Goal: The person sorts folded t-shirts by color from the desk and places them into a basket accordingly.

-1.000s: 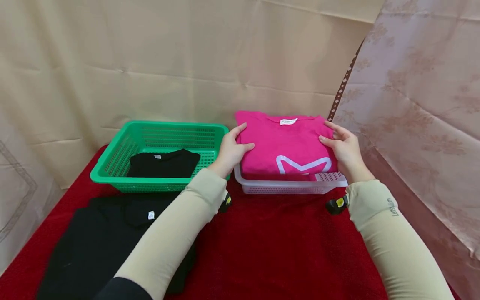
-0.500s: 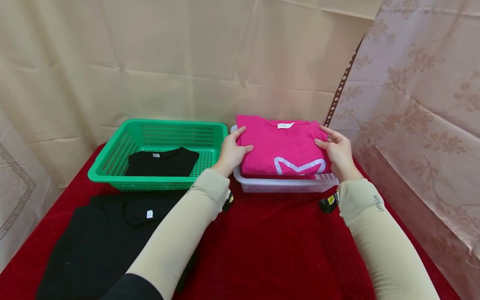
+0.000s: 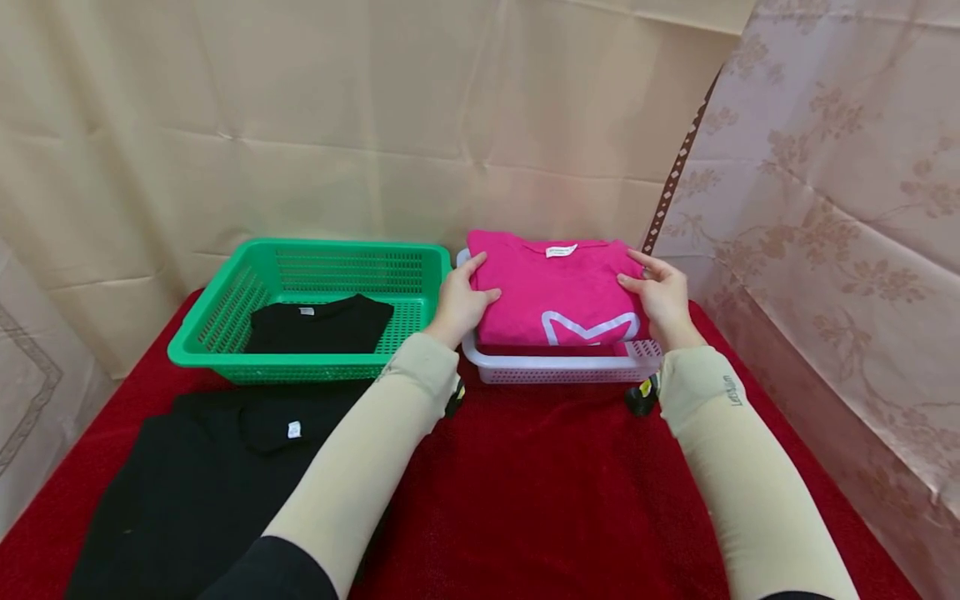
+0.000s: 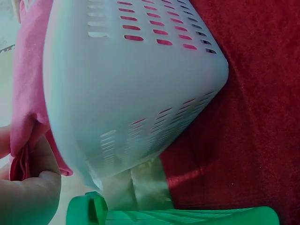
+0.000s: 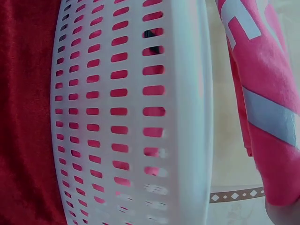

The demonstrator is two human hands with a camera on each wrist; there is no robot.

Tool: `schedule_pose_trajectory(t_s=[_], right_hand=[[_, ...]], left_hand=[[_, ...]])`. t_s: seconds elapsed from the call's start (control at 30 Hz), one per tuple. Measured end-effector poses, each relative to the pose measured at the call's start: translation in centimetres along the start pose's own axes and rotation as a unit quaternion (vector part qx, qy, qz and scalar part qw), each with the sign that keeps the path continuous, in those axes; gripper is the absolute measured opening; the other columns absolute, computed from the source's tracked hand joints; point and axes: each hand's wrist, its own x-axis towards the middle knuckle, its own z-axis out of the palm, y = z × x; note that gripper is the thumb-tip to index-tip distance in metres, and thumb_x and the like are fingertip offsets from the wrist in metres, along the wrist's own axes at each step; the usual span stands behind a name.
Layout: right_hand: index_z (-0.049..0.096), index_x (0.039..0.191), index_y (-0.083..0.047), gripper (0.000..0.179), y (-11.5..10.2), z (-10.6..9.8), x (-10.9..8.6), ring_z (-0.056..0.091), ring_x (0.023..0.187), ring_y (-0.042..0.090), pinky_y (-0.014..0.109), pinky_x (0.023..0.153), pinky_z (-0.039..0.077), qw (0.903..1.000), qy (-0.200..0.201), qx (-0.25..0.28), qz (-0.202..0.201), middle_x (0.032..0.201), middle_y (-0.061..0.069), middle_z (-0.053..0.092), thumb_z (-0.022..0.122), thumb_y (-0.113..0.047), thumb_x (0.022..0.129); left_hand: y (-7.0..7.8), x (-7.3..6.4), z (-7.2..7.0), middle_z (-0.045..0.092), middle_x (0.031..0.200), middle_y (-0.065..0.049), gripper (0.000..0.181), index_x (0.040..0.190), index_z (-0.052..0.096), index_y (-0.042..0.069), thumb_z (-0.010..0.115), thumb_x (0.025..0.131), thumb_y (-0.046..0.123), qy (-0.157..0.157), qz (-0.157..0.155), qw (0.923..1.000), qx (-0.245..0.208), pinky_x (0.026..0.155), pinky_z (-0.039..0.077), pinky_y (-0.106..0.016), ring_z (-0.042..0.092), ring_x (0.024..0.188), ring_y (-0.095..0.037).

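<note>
Head view: pinching pink shirt by opposite ends with left hand and right hand, lengthwise across centre-right, above white basket.

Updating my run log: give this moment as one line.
left hand, right hand: pinch pink shirt; shirt: over white basket; green basket: black shirt inside

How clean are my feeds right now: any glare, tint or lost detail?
Head: soft light, but the nearer black shirt reads as near-uniform dark; left wrist: blue-green cast on the white basket and left hand; right wrist: picture sideways, pale sheen down the basket's rim.
</note>
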Motion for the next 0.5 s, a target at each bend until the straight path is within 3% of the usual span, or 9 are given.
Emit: schedule_pose_trajectory(t_s=[0.17,0.3,0.4,0.5], right_hand=[[0.054,0.143,-0.015,0.053,0.5,0.3,0.3,0.056,0.1,0.002,0.009,0.079,0.049,0.9996,0.014,-0.016,0.019,0.116,-0.003,0.063,0.066,-0.005,0.092],[0.052,0.145,-0.016,0.053,0.8,0.4,0.5,0.053,0.114,0.007,0.019,0.099,0.046,0.9985,0.028,-0.034,0.032,0.138,0.007,0.057,0.064,-0.007,0.094],[0.047,0.148,-0.009,0.054,1.1,0.3,0.5,0.057,0.106,0.004,0.03,0.114,0.04,0.999,0.027,-0.012,0.034,0.148,0.014,0.049,0.059,-0.003,0.096],[0.044,0.148,-0.004,0.055,1.5,0.0,0.4,0.061,0.096,0.002,0.038,0.116,0.039,0.9989,0.025,0.021,0.034,0.14,0.013,0.056,0.057,0.001,0.095]], left_hand=[[-0.1,0.0,0.1,0.042,0.154,-0.015,0.065,0.151,0.041,0.011,0.067,0.092,0.007,-0.009,-0.009,0.9998,0.014,0.115,0.04,-0.039,0.039,0.142,-0.03],[-0.2,-0.1,0.3,0.043,0.153,-0.015,0.064,0.152,0.039,0.01,0.065,0.094,0.009,-0.007,-0.03,0.9987,0.039,0.112,0.043,-0.041,0.042,0.14,-0.031],[-0.6,-0.2,0.5,0.05,0.146,-0.018,0.062,0.151,0.04,0.008,0.065,0.094,0.011,0.008,-0.041,0.998,0.048,0.107,0.047,-0.04,0.049,0.134,-0.031],[-1.0,-0.2,0.4,0.056,0.139,-0.02,0.06,0.149,0.044,0.006,0.066,0.093,0.012,0.022,-0.043,0.9983,0.031,0.102,0.051,-0.04,0.054,0.127,-0.032]])
